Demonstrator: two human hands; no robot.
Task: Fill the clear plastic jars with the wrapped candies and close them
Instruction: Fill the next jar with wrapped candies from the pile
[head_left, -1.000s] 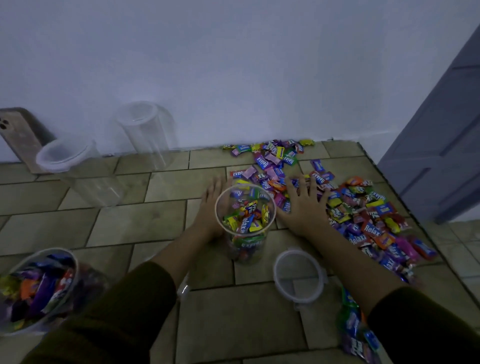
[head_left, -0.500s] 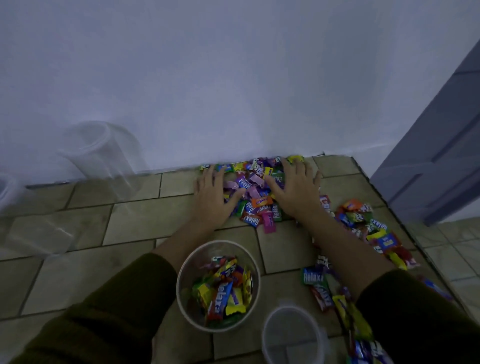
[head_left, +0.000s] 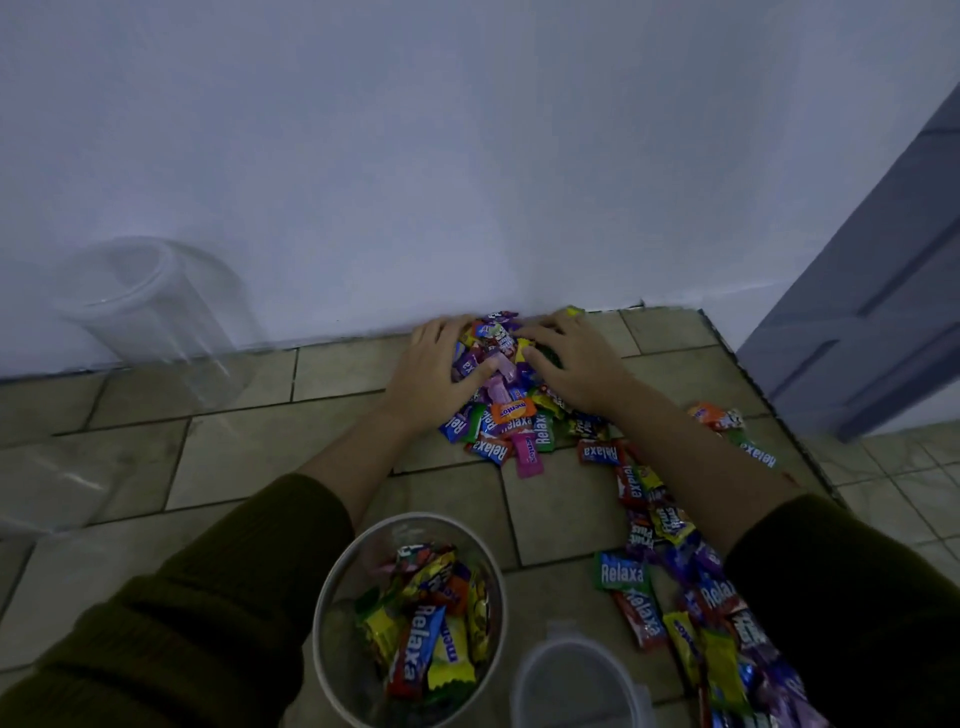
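Note:
A heap of colourful wrapped candies (head_left: 506, 415) lies on the tiled floor against the white wall. My left hand (head_left: 436, 369) and my right hand (head_left: 571, 364) lie over the far part of the heap, fingers curled round the candies and cupping them from both sides. An open clear plastic jar (head_left: 332, 597), partly filled with candies, stands on the floor between my forearms, close to me. Its clear lid (head_left: 530, 680) lies beside it on the right. More candies (head_left: 670, 587) trail along the floor under my right arm.
An empty clear jar (head_left: 156, 312) stands by the wall at the left, and another clear jar (head_left: 47, 483), blurred, is at the left edge. A grey door (head_left: 872, 312) is at the right. A floor step edge (head_left: 769, 395) runs along the right of the candies.
Both hands have moved further out to the wall and drawn together over the candies, fingers now curled round them. The view has shifted forward, so the jar sits lower in the picture.

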